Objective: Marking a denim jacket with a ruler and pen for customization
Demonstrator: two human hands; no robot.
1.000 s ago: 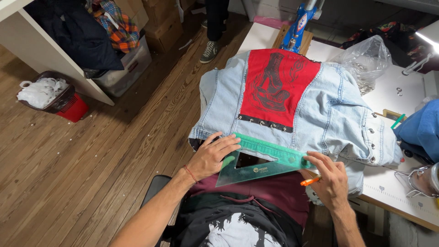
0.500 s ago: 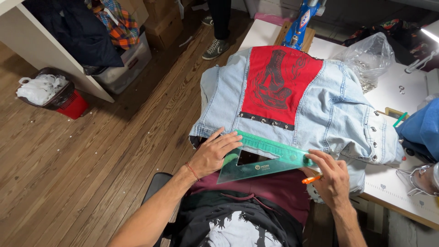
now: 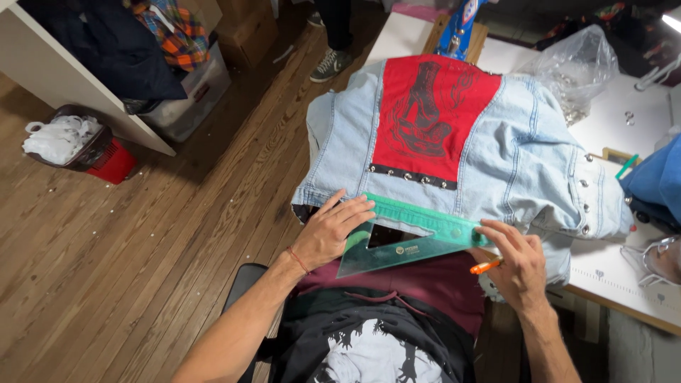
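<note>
The head view shows a light blue denim jacket (image 3: 511,159) with a red printed patch on the back. It lies spread on the white table (image 3: 638,280), and its lower hem hangs over the table edge toward the person. A transparent green plastic triangle ruler (image 3: 408,241) lies across this hem, just below a row of metal studs under the patch.

The left hand (image 3: 333,230) is open, with fingers spread, and presses flat on the left end of the ruler. The right hand (image 3: 518,266) touches the right end of the ruler with the fingertips, and it grips a thin orange pen (image 3: 484,267) between the fingers.

A clear plastic bag (image 3: 571,67) lies on the table behind the jacket. On the wooden floor (image 3: 142,269) at the left stands a red bin (image 3: 106,159).
</note>
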